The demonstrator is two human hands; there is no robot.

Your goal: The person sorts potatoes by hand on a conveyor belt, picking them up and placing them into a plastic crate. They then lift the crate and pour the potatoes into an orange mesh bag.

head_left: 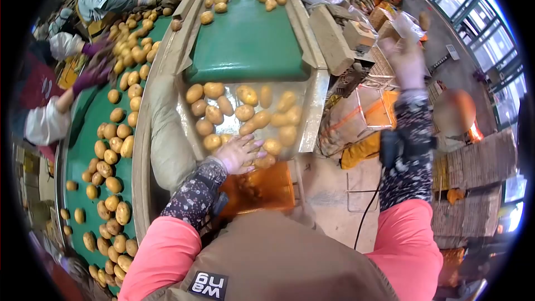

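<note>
My left hand (238,153) lies with spread fingers on the potatoes (245,112) heaped in the clear chute tray (312,117) at the end of the green conveyor belt (248,39). An orange mesh bag (262,188) hangs right under that hand, below the tray's lip. My right hand (407,61) is raised to the right, blurred, its fingers up against a clear plastic bag (409,24); whether it grips the bag is unclear. Both arms wear dark flowered sleeve covers over pink sleeves.
A second green belt (95,150) full of potatoes curves along the left, with other people's hands in purple gloves (92,75) sorting there. More people stand at the far ends. Orange bags (362,117), wooden blocks and stacked crates (473,161) crowd the right side.
</note>
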